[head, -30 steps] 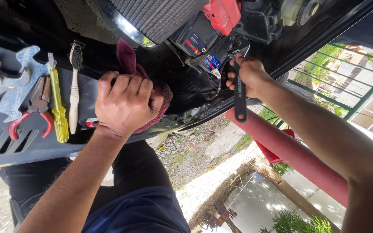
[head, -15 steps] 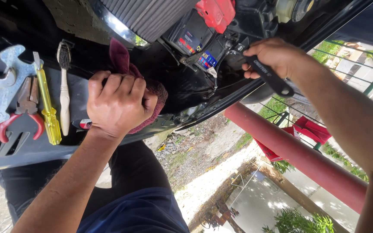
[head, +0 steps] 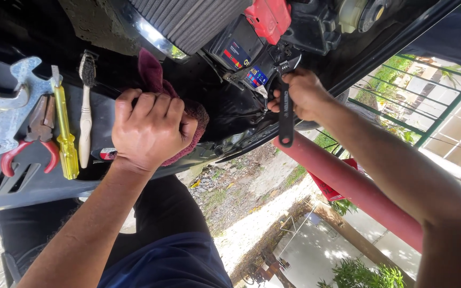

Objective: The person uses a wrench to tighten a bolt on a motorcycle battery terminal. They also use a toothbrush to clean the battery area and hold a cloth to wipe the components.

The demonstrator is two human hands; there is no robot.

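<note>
A car battery [head: 244,50] sits in the black engine bay [head: 225,106], red terminal cover [head: 267,16] on top. The left hand [head: 150,130] is closed, pressing a maroon rag [head: 158,88] on the bay's edge. The right hand [head: 302,96] grips a black adjustable wrench [head: 285,104], its head at the battery clamp, apparently mid-turn on a nut; another swing likely needs the handle reset. A yellow screwdriver [head: 64,136] and brush [head: 85,117] lie nearby.

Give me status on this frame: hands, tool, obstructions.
Left hand fisted on maroon rag at engine-bay edge. Right hand grips black adjustable wrench, head at the battery terminal. Nothing blocks the wrench.
</note>
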